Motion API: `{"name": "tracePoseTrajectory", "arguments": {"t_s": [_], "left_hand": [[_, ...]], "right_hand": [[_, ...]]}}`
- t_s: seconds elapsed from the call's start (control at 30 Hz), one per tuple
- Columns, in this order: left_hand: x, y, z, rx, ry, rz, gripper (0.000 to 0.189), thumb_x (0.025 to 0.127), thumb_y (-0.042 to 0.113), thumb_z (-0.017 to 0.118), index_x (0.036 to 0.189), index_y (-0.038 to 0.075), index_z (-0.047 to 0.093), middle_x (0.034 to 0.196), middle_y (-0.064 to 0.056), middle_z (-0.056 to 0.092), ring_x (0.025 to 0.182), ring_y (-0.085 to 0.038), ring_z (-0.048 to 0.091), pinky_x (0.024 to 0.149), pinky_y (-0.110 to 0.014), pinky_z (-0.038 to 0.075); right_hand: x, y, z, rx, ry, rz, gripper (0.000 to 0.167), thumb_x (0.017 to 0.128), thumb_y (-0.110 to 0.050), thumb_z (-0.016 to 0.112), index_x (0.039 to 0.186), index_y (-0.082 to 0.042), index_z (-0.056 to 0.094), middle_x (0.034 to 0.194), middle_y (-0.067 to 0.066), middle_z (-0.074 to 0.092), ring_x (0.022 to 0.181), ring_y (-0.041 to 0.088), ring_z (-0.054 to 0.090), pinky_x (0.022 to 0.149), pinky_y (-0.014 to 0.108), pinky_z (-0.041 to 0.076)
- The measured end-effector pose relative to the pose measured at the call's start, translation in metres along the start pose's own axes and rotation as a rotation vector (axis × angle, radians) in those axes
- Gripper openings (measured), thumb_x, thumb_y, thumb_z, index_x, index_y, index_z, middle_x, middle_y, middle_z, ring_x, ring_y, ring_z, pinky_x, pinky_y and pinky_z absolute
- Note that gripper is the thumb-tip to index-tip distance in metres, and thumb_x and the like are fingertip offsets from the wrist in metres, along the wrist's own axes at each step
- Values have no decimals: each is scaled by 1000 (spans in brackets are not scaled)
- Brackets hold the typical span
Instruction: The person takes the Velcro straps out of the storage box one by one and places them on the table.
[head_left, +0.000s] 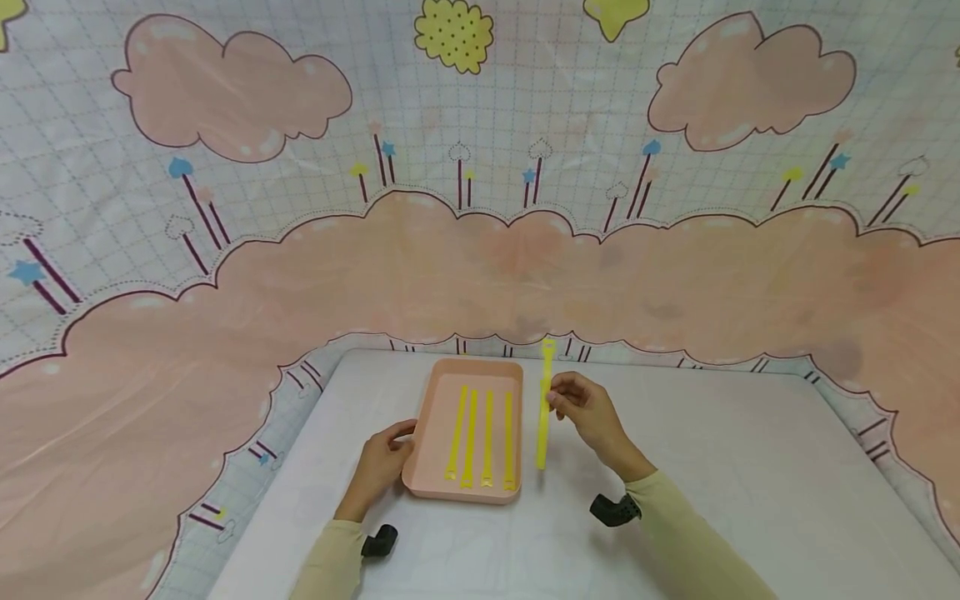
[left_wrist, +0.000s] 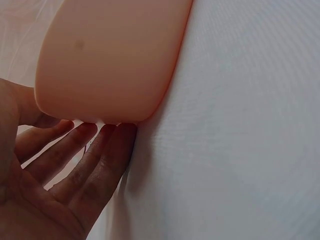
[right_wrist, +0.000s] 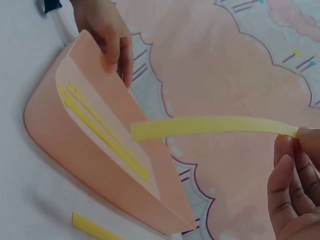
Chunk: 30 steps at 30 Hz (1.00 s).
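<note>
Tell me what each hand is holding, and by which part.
Right hand: a yellow strip, pinched away from its free square end. Left hand: the pink tray, by its left side wall.

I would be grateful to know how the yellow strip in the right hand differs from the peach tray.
The held strip is yellow; the tray is peach.
The held strip is narrow and slightly bowed; the tray is broad with raised walls.
The held strip is pinched by the right hand; the tray carries other yellow strips.
Both are touched by a hand, the tray by the left hand.
</note>
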<state>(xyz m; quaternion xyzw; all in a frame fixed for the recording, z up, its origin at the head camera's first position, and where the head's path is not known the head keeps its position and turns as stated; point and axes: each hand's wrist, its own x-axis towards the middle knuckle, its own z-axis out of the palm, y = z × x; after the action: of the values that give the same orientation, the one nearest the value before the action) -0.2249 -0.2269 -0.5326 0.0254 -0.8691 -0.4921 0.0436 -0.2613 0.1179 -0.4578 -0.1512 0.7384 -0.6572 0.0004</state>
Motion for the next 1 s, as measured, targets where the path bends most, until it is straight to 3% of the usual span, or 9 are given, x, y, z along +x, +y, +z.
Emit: {"name": "tracePoseTrajectory", "arguments": {"t_s": [0.53,0.8,1.0], "left_hand": [[1,-1,1,-27,0,-10,39,94,6,61,132,7,61,130,-14,66,103,-26,68,71,-22,52],[1,-1,1,-36,-2,-7,39,93,6,60,133,6,61,130,-15,65,104,-27,68,72,-22,52],[3,-2,0,-39,9,8,39,92,5,61,131,6,63,127,-15,67,102,-27,69,71,-22,52]], "right_hand": [[9,24,-23,65,24,211,27,95,-15,64,114,2,56,86,-5,65,82,10,64,73,27,52],[12,46,-31,47,16,362,25,97,-13,61,115,3,56,86,-5,67,83,11,64,72,27,52],[15,62,-32,40,46,412,25,97,-12,61,116,3,57,89,0,67,81,12,65,67,25,51]]}}
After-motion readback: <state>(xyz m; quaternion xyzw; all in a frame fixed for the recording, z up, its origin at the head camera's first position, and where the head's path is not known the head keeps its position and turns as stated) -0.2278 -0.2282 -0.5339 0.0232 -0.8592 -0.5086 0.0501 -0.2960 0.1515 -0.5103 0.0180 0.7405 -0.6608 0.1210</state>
